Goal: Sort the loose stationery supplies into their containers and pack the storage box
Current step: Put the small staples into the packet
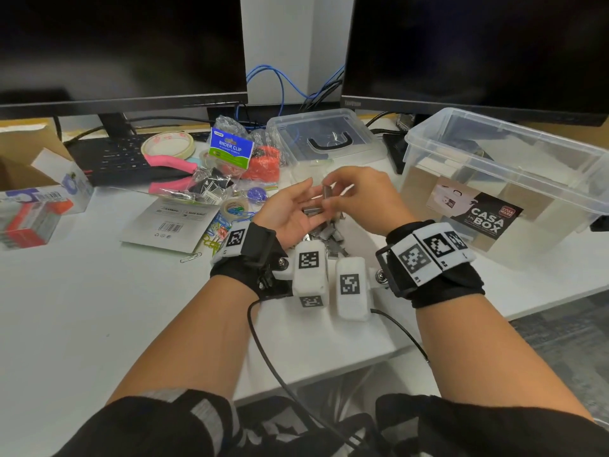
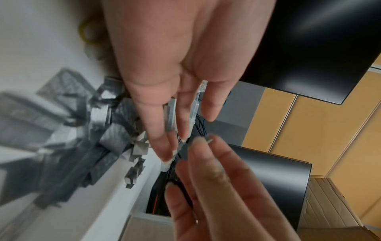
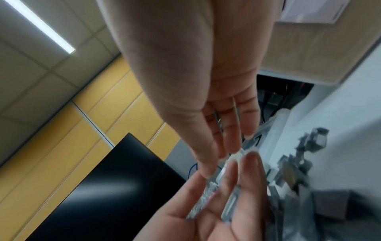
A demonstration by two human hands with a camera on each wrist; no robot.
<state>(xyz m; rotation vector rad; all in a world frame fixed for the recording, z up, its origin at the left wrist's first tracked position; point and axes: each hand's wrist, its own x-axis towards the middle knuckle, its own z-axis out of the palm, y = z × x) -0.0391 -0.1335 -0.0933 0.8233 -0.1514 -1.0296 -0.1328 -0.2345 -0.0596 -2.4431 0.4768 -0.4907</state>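
Right now your left hand [image 1: 290,212] lies palm up over the pile of staples [image 1: 329,237], fingers straight and relaxed, with a strip of staples [image 1: 311,211] resting across them. Your right hand [image 1: 359,199] sits just beside it, its fingertips [image 1: 333,201] pinching another staple strip [image 1: 328,191] above the left fingers. From the left wrist view the strip on your left fingers [image 2: 171,117] shows as a grey bar lying along them, while the right hand's fingers [image 2: 206,163] come in from below, close together; that picture is blurred. The right wrist view is blurred too, so you cannot tell from it exactly how the pinch sits.

The pile rests on the white desk [image 1: 82,308], directly under both hands. Behind the pile stands a small clear box with a black handle [image 1: 321,138]. To the right of the pile is the big clear storage box [image 1: 507,179], open on top. To the left of the pile lie a binder clip pack [image 1: 230,150], pink-handled pliers [image 1: 171,168], tape rolls [image 1: 169,144] and coloured paper clips [image 1: 217,230].
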